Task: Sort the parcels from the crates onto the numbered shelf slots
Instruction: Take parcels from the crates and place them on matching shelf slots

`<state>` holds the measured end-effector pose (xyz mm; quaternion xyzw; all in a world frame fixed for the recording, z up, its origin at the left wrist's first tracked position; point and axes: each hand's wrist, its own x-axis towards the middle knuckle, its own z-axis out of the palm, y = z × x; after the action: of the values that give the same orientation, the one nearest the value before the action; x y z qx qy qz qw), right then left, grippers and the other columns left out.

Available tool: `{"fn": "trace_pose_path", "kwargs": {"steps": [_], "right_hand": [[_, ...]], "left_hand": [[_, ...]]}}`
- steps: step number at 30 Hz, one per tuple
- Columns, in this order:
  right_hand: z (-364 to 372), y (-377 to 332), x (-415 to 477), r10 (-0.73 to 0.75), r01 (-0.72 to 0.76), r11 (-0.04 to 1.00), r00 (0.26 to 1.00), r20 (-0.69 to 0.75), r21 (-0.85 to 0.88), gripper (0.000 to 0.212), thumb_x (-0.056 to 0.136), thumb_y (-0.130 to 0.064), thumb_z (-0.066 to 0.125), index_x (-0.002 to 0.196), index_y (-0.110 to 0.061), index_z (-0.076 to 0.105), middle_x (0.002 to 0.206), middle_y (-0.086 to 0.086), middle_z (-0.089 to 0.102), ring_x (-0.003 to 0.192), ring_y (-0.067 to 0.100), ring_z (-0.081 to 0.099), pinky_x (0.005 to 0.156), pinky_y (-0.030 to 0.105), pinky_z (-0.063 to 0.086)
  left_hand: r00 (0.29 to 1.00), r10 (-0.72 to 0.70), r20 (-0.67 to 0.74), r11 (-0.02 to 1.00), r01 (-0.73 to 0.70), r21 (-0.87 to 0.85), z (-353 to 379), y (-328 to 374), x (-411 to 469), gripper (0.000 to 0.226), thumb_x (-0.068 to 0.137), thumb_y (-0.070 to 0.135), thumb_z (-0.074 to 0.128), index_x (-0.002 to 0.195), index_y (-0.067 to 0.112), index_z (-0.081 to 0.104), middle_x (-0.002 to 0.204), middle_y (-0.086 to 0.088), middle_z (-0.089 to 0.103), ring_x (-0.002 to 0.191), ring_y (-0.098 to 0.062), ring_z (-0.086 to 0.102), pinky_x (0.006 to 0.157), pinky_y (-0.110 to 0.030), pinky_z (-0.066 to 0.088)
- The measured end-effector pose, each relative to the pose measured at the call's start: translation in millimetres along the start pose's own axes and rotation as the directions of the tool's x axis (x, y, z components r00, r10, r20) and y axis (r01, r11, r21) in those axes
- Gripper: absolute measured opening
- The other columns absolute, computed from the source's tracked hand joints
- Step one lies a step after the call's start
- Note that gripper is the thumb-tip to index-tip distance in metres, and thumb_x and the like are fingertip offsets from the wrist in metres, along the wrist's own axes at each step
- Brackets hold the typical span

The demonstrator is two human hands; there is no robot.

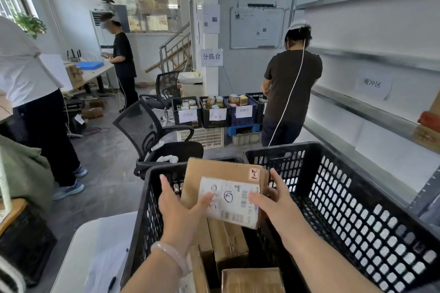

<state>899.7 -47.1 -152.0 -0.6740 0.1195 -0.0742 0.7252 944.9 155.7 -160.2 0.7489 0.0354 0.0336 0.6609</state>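
Note:
I hold a brown cardboard parcel (226,188) with a white shipping label above a black perforated crate (152,200). My left hand (181,207) grips its left side, thumb on the label. My right hand (273,200) grips its right end, thumb on the label and fingers behind the box. Several more brown parcels (228,245) lie in the crate below. A second black crate (357,200) stands to the right. The white shelf unit (371,112) with metal-edged boards runs along the right wall; two small parcels (428,128) sit on one board at the right edge.
A person in a dark shirt (290,93) stands ahead by labelled crates of small boxes (216,112). Two black office chairs (154,135) stand in front of my crate. Two more people stand at the left by a table (95,71). A white surface (95,257) lies at my lower left.

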Motion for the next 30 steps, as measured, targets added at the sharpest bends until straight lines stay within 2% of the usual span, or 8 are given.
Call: {"fn": "trace_pose_path", "kwargs": {"steps": [2,4,8,12,18,22,26,30], "right_hand": [[-4,-6,1,-0.022,0.024,0.997,0.999,0.034,-0.079,0.089,0.074,-0.027,0.080,0.144,-0.048,0.029,0.124,-0.013,0.056,0.113,0.011,0.059,0.086,0.036,0.054],[-4,-12,1,-0.049,0.067,0.981,0.994,0.103,-0.180,0.080,0.068,-0.035,0.079,0.136,-0.052,0.039,0.127,-0.014,0.053,0.116,0.011,0.055,0.093,0.043,0.052],[-1,-19,1,-0.098,0.147,0.956,0.976,0.195,-0.253,0.061,0.062,-0.043,0.077,0.114,-0.061,0.050,0.129,-0.017,0.052,0.116,0.003,0.053,0.092,0.033,0.052],[-2,-27,0,-0.138,0.188,0.947,0.970,0.198,-0.260,0.056,0.065,-0.045,0.076,0.114,-0.059,0.052,0.125,-0.023,0.055,0.107,-0.010,0.055,0.077,0.016,0.050],[-14,-34,-11,-0.310,0.276,0.896,0.950,-0.046,-0.347,0.058,0.085,-0.042,0.067,0.130,-0.060,0.036,0.130,-0.039,0.039,0.124,-0.016,0.036,0.097,0.022,0.036],[-30,-24,-32,-0.340,0.302,0.878,0.939,-0.040,-0.372,0.078,0.082,-0.039,0.071,0.135,-0.067,0.022,0.140,-0.036,0.035,0.125,-0.016,0.036,0.098,0.026,0.046],[-66,-32,-48,-0.404,0.290,0.831,0.901,-0.157,-0.474,0.083,0.084,-0.034,0.071,0.127,-0.077,0.014,0.128,-0.051,0.035,0.119,-0.026,0.033,0.083,0.009,0.049],[-137,-52,-73,-0.461,0.249,0.823,0.817,-0.345,-0.510,0.073,0.088,-0.034,0.067,0.117,-0.082,0.020,0.122,-0.052,0.040,0.114,-0.023,0.042,0.082,0.015,0.050]], "left_hand": [[0.985,0.160,0.059,0.965,-0.169,0.202,-11,4,7,0.111,0.073,0.039,0.082,0.151,0.049,0.005,0.153,0.019,0.018,0.127,0.005,0.020,0.107,-0.030,0.024],[0.917,0.252,0.308,0.868,-0.355,0.348,-20,11,11,0.090,0.076,0.046,0.078,0.138,0.065,0.017,0.138,0.043,0.021,0.126,0.009,0.022,0.105,-0.024,0.023],[0.766,0.129,0.630,0.797,-0.458,0.393,-25,20,11,0.080,0.069,0.062,0.074,0.134,0.065,0.027,0.130,0.044,0.034,0.126,0.009,0.040,0.104,-0.018,0.037],[0.795,0.128,0.593,0.868,-0.379,0.321,-21,19,5,0.086,0.062,0.062,0.071,0.138,0.063,0.030,0.120,0.028,0.060,0.108,0.002,0.061,0.090,-0.031,0.055],[0.886,0.129,0.446,0.954,-0.233,0.187,2,19,8,0.069,0.074,0.051,0.078,0.127,0.068,0.036,0.105,0.033,0.065,0.091,0.007,0.065,0.073,-0.021,0.053],[0.926,0.152,0.345,0.981,-0.184,0.064,41,34,8,0.065,0.072,0.054,0.078,0.125,0.062,0.041,0.098,0.036,0.066,0.085,0.011,0.064,0.063,-0.015,0.049],[0.876,0.227,0.425,0.969,-0.246,-0.010,101,58,-6,0.092,0.066,0.065,0.073,0.143,0.056,0.025,0.118,0.022,0.060,0.100,0.001,0.061,0.071,-0.021,0.051],[0.723,0.362,0.589,0.914,-0.400,-0.070,162,74,-47,0.087,0.077,0.055,0.070,0.131,0.079,0.006,0.128,0.038,0.044,0.113,0.014,0.048,0.081,-0.018,0.054]]}}
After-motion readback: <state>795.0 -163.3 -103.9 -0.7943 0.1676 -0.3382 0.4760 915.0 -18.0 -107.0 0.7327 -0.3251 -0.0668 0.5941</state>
